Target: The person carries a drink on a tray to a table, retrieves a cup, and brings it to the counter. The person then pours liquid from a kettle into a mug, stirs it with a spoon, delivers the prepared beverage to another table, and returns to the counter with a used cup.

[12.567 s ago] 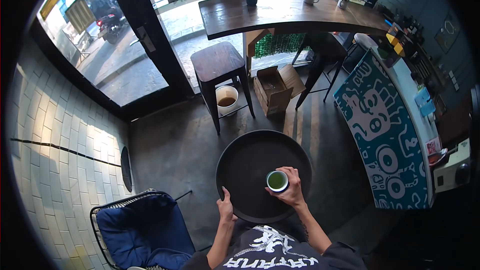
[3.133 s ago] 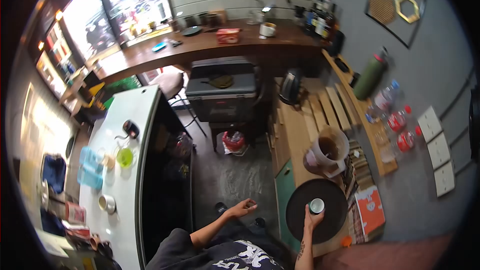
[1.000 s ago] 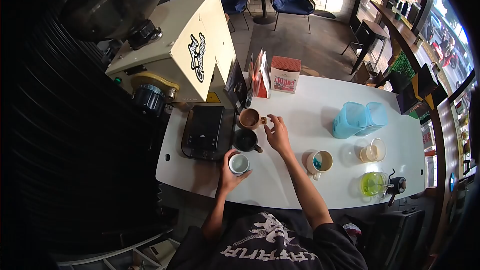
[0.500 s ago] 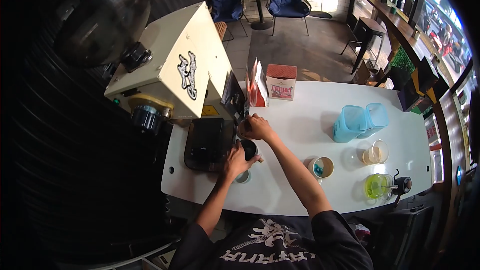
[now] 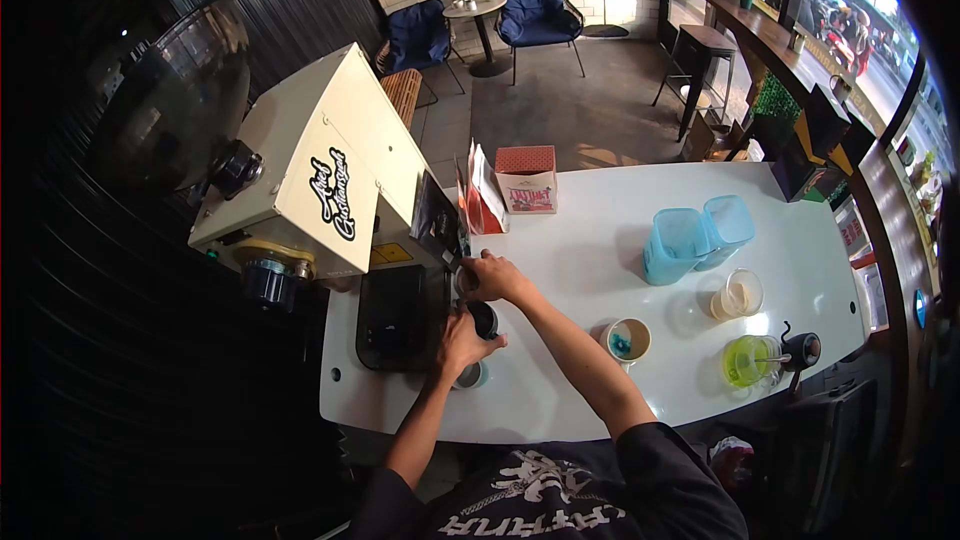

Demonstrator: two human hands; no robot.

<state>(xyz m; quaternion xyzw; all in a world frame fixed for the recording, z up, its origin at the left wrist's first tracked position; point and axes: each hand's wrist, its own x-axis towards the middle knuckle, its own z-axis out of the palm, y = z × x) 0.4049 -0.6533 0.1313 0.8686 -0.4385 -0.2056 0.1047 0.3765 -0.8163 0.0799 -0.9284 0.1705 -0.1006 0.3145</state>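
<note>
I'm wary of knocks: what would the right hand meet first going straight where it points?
The right hand would first meet the round brown cup at its fingers, then probably the black panel by the boxy cream grinder; depth is unclear.

The head-worn camera looks forward and steeply down over the white table [image 5: 590, 240].

From here I get bright daylight through the window [image 5: 868, 5] at upper right, glaring enough to bleach parts of the street. The white table [image 5: 600, 202] is well lit, with shiny highlights and soft shadows left of the blue jugs [image 5: 675, 245]. The left side sinks into darkness; lens distortion curves edges, and corners go black.
</note>
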